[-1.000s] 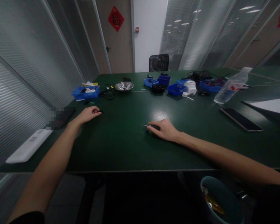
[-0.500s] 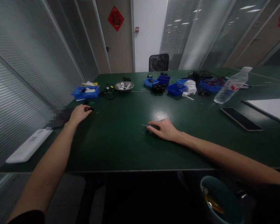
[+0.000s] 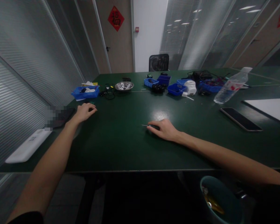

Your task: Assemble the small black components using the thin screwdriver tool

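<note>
At the centre of the frame, our right hand [image 3: 165,130] is clamped on a slim dark-handled metal tool [image 3: 156,127], its thin shaft pointing left; at centre-left, our left hand [image 3: 84,112] curls near a blue plastic basket [image 3: 85,93], its grip unclear to us.

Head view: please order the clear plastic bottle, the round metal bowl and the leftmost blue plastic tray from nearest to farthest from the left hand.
1. Blue plastic tray: just beyond the left hand.
2. Round metal bowl: beyond, rightward.
3. Clear plastic bottle: far right side.
</note>
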Demonstrator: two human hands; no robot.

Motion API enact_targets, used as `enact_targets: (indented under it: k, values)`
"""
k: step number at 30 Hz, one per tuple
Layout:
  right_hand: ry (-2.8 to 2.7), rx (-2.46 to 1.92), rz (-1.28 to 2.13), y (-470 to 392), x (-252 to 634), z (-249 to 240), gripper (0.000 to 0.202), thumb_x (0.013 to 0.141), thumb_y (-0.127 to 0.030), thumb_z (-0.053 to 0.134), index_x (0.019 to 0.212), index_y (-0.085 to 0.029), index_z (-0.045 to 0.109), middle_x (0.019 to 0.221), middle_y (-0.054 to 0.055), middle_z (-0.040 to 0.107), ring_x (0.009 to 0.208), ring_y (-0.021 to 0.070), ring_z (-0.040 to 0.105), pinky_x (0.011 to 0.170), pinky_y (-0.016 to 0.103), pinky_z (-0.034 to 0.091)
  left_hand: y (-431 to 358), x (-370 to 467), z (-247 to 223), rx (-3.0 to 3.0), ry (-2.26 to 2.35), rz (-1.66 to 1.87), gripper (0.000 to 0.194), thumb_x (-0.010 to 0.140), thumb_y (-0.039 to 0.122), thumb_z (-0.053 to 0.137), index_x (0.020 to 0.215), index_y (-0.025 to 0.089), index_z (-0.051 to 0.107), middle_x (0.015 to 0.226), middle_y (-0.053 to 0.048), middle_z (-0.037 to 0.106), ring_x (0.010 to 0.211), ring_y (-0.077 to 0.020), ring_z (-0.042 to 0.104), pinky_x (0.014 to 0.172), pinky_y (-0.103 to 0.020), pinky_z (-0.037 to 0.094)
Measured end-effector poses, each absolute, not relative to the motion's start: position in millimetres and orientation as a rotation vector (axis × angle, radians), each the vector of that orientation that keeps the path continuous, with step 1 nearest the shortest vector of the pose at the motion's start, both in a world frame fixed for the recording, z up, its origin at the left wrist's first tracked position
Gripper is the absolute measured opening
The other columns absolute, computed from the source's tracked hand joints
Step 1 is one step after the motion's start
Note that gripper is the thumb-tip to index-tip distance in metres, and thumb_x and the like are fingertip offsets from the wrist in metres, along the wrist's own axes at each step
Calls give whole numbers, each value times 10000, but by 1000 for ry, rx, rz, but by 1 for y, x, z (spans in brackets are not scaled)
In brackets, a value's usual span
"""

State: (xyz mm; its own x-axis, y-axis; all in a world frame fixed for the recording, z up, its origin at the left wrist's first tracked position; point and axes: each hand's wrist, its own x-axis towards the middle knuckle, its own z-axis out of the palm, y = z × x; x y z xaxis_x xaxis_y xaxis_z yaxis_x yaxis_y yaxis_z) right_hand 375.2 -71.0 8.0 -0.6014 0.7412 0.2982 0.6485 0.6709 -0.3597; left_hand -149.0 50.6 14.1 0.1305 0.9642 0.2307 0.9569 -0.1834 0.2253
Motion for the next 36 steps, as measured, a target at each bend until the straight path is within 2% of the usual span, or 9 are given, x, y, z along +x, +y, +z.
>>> enact_targets:
  k: [4,8,12,16,22,31,36]
  values:
    - [-2472,-1076,312,-71,376,8,503,1087,-553,491,1249,-178,786,869,76,807,635,170,685,649,297,471,42,-153,20,2048,2171,916,277,979,387,627,1135,185,734,1108,-67,767,1055,-231,668,964,-333,487]
    - [-2469,-1088,309,-71,376,8,498,1086,-550,496,1253,-181,785,877,70,808,646,168,689,657,293,468,40,-157,20,1909,2210,1021,277,1019,287,591,1214,114,682,1014,-34,760,931,-147,663,885,-246,498]
    - [-2462,-1091,313,-72,376,8,494,1086,-546,496,1249,-184,789,878,72,808,658,171,693,668,296,474,44,-162,16,1803,2212,1027,277,988,233,638,1218,105,723,990,-23,765,928,-136,659,882,-236,500]
    - [-2466,-1090,324,-72,376,8,494,1084,-546,497,1247,-181,787,863,67,803,640,163,681,652,294,464,47,-167,14,1731,2175,987,333,979,235,653,1276,104,725,986,-24,778,849,-124,661,810,-230,511]
    - [-2468,-1072,295,-72,376,8,504,1087,-555,487,1237,-179,787,844,64,800,623,161,675,643,294,460,44,-166,16,1719,2198,947,384,876,239,769,1238,113,753,926,-5,754,859,-142,643,812,-242,497]
    - [-2472,-1083,285,-71,375,8,507,1087,-570,478,1231,-196,789,892,63,812,661,170,700,668,295,475,41,-160,17,1834,2259,951,238,860,227,725,1075,146,784,867,0,744,869,-170,660,861,-266,501]
    - [-2478,-1085,281,-72,375,9,506,1085,-563,482,1231,-189,790,865,66,805,644,169,690,658,300,469,42,-162,15,1841,2260,941,270,905,222,699,1146,127,773,934,-10,754,895,-160,654,880,-262,500]
